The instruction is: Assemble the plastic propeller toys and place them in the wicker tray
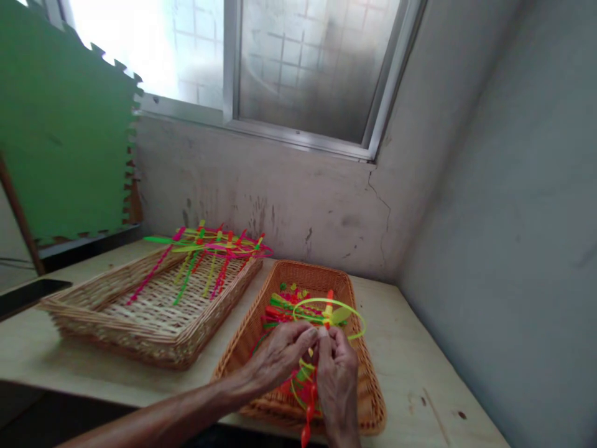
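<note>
Here, two bare hands meet above an orange wicker tray. The left hand reaches in from the lower left on a bare forearm, and the right hand rises from the bottom edge of the view. Their fingertips come together and pinch a neon plastic toy at a small pale part near its middle, so both grips are closed on it. The toy has a lime-green ring and a short red and yellow stem, and it sits just above the tray's middle.

More toys in green, red and yellow lie tangled in the tray, and a red stem hangs below the hands. To the left, a wider, pale wicker tray sits just beside the orange one. Pink, yellow and green toys lie in a heap across its far rim, with their long sticks slanting down into it.

Both trays rest on a light wooden table. Behind them rise a scuffed, cracked grey wall and a frosted window, with a green foam mat standing at the left.
</note>
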`<state>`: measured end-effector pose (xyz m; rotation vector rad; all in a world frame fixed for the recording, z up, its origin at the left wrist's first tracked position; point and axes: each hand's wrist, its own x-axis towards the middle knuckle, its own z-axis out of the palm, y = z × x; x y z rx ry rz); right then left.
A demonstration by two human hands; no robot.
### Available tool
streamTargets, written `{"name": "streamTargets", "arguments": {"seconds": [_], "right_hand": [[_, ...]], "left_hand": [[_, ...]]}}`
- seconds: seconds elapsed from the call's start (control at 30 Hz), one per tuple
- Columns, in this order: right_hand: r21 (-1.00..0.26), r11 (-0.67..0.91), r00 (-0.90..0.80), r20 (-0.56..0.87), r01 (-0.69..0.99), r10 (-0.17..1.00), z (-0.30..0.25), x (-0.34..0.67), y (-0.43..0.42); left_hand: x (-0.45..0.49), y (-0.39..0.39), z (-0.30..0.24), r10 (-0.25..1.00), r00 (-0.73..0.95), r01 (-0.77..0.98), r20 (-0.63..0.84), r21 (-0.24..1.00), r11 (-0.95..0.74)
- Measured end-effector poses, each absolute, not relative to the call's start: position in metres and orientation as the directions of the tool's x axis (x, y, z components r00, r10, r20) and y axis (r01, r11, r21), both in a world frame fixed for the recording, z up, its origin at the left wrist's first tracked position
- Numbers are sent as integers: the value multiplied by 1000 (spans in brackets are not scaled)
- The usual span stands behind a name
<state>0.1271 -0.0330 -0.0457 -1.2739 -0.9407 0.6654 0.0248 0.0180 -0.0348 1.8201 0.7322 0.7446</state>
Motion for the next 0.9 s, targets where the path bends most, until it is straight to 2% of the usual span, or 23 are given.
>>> {"name": "streamTargets", "arguments": {"seconds": [0.07, 0.13, 0.27, 0.33, 0.4, 0.53, 0.63, 0.73, 0.83, 0.9], "right_hand": [[-952, 127, 461, 249, 279, 852, -47, 126, -34], [-874, 47, 434, 286, 484, 854, -50, 125, -33], [-547, 9, 310, 488, 837, 816, -54, 118, -30], [-394, 58, 209, 599, 917, 773, -53, 113, -28], [-292, 122, 111, 667, 949, 737, -50, 107, -28], [-192, 147, 37, 717, 970, 696, -49, 95, -29], [-234, 219, 20, 726, 947, 688, -56, 88, -33], [-408, 258, 129, 712, 875, 690, -72, 91, -41], [-587, 154, 326, 627, 795, 707, -94, 109, -50], [-647, 52, 434, 566, 760, 701, -111, 127, -54]], "left_hand": [[26, 16, -35, 790, 601, 98, 125, 969, -228], [26, 13, -31, 790, 605, 48, 97, 986, -157], [22, 8, -25, 812, 580, -100, 65, 995, -8], [18, 8, -25, 863, 505, -167, 26, 984, 67], [14, 8, -27, 899, 438, -207, -18, 971, 120], [5, 10, -28, 899, 435, -273, -38, 946, 172], [-1, 15, -23, 890, 452, -348, -57, 908, 234], [-13, 25, -8, 896, 437, -449, -78, 844, 292], [-38, 44, 17, 938, 343, -499, -48, 837, 225], [-62, 62, 34, 971, 238, -485, 2, 867, 117]]}}
